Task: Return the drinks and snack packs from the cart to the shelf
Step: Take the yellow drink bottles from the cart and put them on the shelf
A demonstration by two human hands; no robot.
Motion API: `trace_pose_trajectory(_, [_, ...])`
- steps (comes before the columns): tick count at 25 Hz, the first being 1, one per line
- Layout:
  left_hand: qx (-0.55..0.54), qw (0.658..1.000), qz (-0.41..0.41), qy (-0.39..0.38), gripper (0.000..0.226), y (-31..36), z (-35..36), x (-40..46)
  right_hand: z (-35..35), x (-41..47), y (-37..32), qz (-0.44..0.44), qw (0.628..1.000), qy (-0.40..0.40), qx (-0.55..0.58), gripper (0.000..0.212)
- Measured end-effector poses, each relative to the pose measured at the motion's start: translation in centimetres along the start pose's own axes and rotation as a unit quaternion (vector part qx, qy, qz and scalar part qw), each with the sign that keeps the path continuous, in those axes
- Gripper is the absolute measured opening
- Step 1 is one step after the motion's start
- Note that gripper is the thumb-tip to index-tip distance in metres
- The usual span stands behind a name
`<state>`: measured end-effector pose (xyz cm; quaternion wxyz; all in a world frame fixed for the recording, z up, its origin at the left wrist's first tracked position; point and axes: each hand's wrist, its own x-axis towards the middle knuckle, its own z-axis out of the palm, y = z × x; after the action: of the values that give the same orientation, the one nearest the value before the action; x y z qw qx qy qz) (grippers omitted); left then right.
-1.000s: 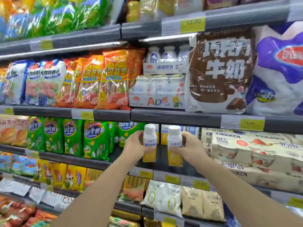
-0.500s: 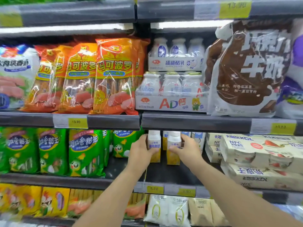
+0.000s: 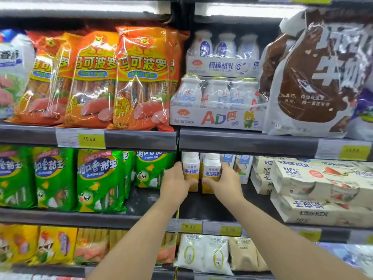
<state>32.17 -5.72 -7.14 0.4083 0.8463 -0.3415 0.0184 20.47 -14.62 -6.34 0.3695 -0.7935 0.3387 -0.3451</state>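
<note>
Both arms reach into the dark middle shelf (image 3: 212,207). The left hand (image 3: 175,181) has its grip wrapped around a small white and yellow drink bottle with a white cap (image 3: 190,168). The right hand (image 3: 226,181) has its grip wrapped around a second small white and yellow drink bottle (image 3: 211,170). The two bottles stand upright, side by side and almost touching, at the back of the shelf. Whether their bottoms sit on the shelf cannot be told.

Just left of the left hand hang shiny green snack bags (image 3: 99,178). Right behind the bottles stand small blue and white cartons (image 3: 242,164). To the right, near the right arm, lie stacked cream-coloured boxes of cups (image 3: 323,188). Above the bottles runs the grey edge of the next shelf up (image 3: 242,142), close over their caps. On it sit orange sausage bags (image 3: 141,81), a tray of little white milk bottles (image 3: 218,102) and a big brown and white bag (image 3: 314,77).
</note>
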Motion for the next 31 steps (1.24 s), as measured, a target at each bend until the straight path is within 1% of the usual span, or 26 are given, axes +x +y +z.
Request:
trace_pose_trajectory(5, [0.012, 1.000, -0.004, -0.011, 0.048, -0.1, 0.0, 0.7, 0.2, -0.3, -0.4, 0.005, 1.000, 0.018, -0.012, 0.039])
trace_pose_trajectory(12, [0.000, 1.000, -0.015, -0.023, 0.047, 0.1, -0.1, 0.3, 0.9, -0.1, -0.1, 0.013, 1.000, 0.020, -0.018, 0.047])
trace_pose_trajectory(14, [-0.005, 1.000, -0.010, -0.030, 0.053, 0.2, -0.4, -0.4, 0.5, -0.4, 0.2, 0.021, 1.000, 0.003, -0.017, 0.045])
trace_pose_trajectory(16, [-0.019, 0.999, -0.010, -0.036, 0.066, 0.0, -1.0, -1.7, -0.3, -1.2, 0.6, 0.032, 0.999, -0.015, -0.015, 0.043])
trace_pose_trajectory(17, [-0.037, 0.998, -0.014, -0.041, 0.070, -0.2, -1.3, -2.4, -1.0, -1.6, 0.7, 0.033, 0.998, -0.028, -0.034, 0.045])
trace_pose_trajectory(18, [-0.051, 0.998, -0.013, -0.045, 0.069, -0.3, -1.8, -3.2, -1.7, -2.0, 0.9, 0.032, 0.996, -0.047, -0.069, 0.051])
trace_pose_trajectory(19, [-0.050, 0.997, 0.000, -0.052, 0.063, -0.1, -2.4, -3.8, -2.5, -2.5, 1.0, 0.029, 0.992, -0.067, -0.107, 0.060])
trace_pose_trajectory(21, [-0.007, 0.995, 0.043, -0.095, 0.047, 0.8, -3.6, -4.8, -4.6, -3.6, 0.7, 0.021, 0.984, -0.090, -0.155, 0.075])
trace_pose_trajectory(22, [0.018, 0.989, 0.067, -0.129, 0.042, 1.7, -4.2, -5.2, -5.6, -4.3, 0.4, 0.013, 0.983, -0.088, -0.163, 0.076])
trace_pose_trajectory(24, [0.066, 0.969, 0.129, -0.202, 0.039, 4.3, -5.0, -6.2, -8.0, -6.3, -0.1, -0.004, 0.983, -0.079, -0.166, 0.072])
trace_pose_trajectory(26, [0.122, 0.940, 0.201, -0.248, 0.048, 6.8, -4.9, -7.3, -10.7, -8.8, -0.2, -0.013, 0.981, -0.079, -0.176, 0.069])
trace_pose_trajectory(28, [0.158, 0.911, 0.267, -0.270, 0.060, 10.1, -3.6, -9.1, -14.8, -11.8, 1.0, -0.010, 0.974, -0.068, -0.214, 0.072])
trace_pose_trajectory(31, [0.170, 0.874, 0.348, -0.292, 0.068, 16.2, 0.2, -12.7, -22.9, -15.8, 4.8, 0.034, 0.955, -0.030, -0.293, 0.076])
